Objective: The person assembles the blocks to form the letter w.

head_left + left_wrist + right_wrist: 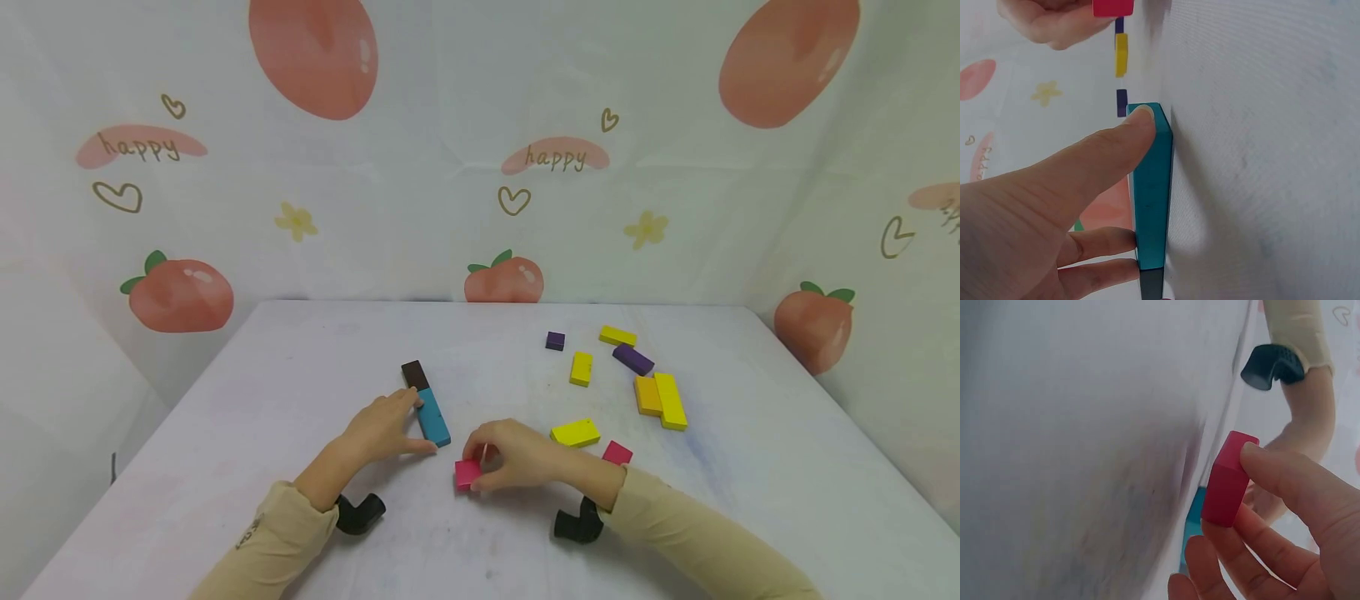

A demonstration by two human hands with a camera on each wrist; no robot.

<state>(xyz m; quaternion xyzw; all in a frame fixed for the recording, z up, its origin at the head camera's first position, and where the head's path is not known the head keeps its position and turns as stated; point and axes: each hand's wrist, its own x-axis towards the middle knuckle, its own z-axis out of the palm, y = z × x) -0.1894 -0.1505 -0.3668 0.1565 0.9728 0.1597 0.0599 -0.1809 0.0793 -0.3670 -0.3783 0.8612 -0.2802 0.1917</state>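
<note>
My left hand (408, 425) lies against the left side of a teal block (433, 417) that sits flat on the white table (300, 375). A dark brown block (415, 374) butts onto the teal block's far end. In the left wrist view the thumb (1138, 122) touches the near end of the teal block (1154, 187) and two fingers touch its side. My right hand (480, 462) pinches a small pink block (467, 473) just above the table, near the teal block's near end. The right wrist view shows that pink block (1229, 481) held between thumb and fingers.
To the right lie a second pink block (617, 452), a yellow block (575, 432), an orange block (647, 396) beside a long yellow one (670, 401), two purple blocks (633, 359) and more yellow ones. A peach-patterned cloth backs the table.
</note>
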